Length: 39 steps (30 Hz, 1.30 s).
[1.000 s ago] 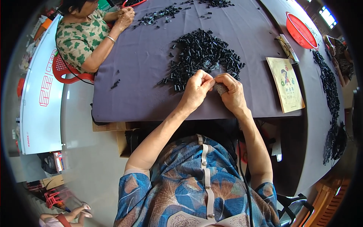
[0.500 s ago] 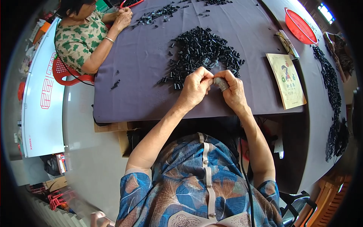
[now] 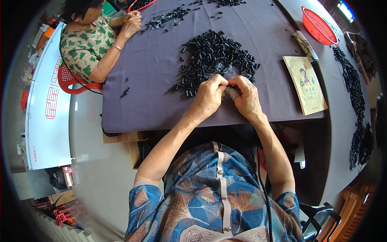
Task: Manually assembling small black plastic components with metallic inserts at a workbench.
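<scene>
My left hand (image 3: 207,97) and my right hand (image 3: 248,98) meet over the near side of a pile of small black tube-shaped pieces (image 3: 213,54). Both are closed in a pinch, fingertips touching or nearly so. Whatever lies between the fingertips is hidden or too small to name. A grey speckled, cloth-like piece (image 3: 232,92) shows at the fingers of my right hand; I cannot tell whether it is worn on a finger or held. Some clear small pieces (image 3: 225,68) lie among the black ones just beyond my hands.
A yellowish booklet (image 3: 305,85) lies right of the pile, a rolled paper item (image 3: 305,46) beyond it. A red plastic basket (image 3: 318,26) and a long heap of black pieces (image 3: 351,80) sit on the right-hand table. At the far left another person (image 3: 90,44) works with both hands near scattered pieces.
Both hands stay together in nearly the same spot, with a slight shift of the fingers. The grey speckled piece is turned a little and sits slightly lower. The whole view has shifted slightly.
</scene>
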Available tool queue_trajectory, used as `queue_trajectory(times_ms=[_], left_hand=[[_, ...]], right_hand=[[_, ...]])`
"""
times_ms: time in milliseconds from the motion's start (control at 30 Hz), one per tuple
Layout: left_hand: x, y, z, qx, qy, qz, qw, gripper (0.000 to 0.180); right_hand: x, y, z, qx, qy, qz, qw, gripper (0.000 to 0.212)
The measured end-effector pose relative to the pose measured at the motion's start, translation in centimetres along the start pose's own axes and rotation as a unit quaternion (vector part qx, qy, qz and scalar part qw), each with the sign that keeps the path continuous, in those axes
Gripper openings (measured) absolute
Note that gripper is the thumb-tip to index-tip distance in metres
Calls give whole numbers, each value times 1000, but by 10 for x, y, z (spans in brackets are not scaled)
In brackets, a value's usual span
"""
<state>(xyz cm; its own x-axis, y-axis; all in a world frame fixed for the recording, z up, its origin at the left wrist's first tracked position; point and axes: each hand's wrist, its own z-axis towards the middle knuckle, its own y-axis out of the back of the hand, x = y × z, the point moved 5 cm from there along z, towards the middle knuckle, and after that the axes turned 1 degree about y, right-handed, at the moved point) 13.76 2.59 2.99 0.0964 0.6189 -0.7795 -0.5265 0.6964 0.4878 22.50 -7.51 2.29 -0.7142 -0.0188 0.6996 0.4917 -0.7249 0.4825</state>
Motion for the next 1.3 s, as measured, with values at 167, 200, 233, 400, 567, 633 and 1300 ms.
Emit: queue_trajectory(times_ms=[167, 200, 233, 400, 567, 633, 1300], left_hand=[[14, 0, -3, -16, 161, -192, 968, 3], [15, 1, -3, -15, 161, -198, 967, 4], [16, 1, -3, -15, 162, -198, 967, 4], [5, 1, -4, -22, 87, -155, 984, 5], [3, -3, -12, -16, 134, -251, 958, 3], [-2, -4, -15, 34, 159, -311, 937, 4], [14, -14, -35, -71, 275, -522, 804, 10]], right_hand=[[3, 4, 0, -14, 24, -12, 1000, 27], [2, 4, 0, -8, 7, -1, 1000, 27], [0, 3, -1, -2, -10, 10, 1000, 27], [-3, 5, -4, 0, -81, 78, 994, 18], [-18, 2, -13, -1, -161, 194, 968, 7], [-15, 3, -13, 18, -175, 354, 918, 7], [29, 6, -9, 40, 47, 82, 995, 38]])
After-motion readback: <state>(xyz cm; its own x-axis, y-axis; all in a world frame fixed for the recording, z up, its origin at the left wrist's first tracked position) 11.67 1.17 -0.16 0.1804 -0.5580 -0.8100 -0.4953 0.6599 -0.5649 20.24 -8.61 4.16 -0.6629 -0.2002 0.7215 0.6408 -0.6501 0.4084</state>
